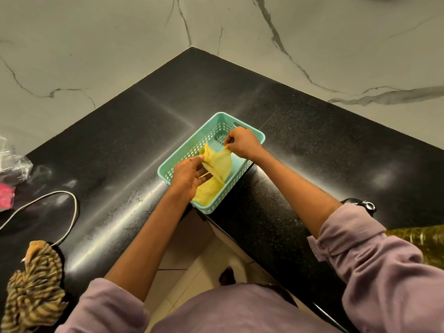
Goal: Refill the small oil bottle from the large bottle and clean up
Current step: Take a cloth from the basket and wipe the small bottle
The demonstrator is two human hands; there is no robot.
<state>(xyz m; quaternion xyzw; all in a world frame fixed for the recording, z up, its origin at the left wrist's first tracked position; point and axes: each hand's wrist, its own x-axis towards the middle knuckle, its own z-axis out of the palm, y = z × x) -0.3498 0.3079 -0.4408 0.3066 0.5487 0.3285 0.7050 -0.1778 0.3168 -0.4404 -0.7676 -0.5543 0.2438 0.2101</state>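
A yellow cloth [217, 169] lies partly inside a teal plastic basket [249, 133] at the inner corner of the black counter. My left hand [188, 175] grips the cloth's near part over the basket. My right hand [242, 143] pinches its far corner and holds it stretched upward. At the right edge, behind my right sleeve, part of a large bottle with yellow oil [422, 239] shows, with a dark cap [360, 204] above the sleeve. The small oil bottle is not visible.
A striped brown cloth [33, 287] lies at the counter's left front edge, next to a white cable [60, 203]. A clear plastic bag [12, 162] and a pink item [6, 194] sit far left. Marble walls back the black counter [120, 152]; floor tiles show below.
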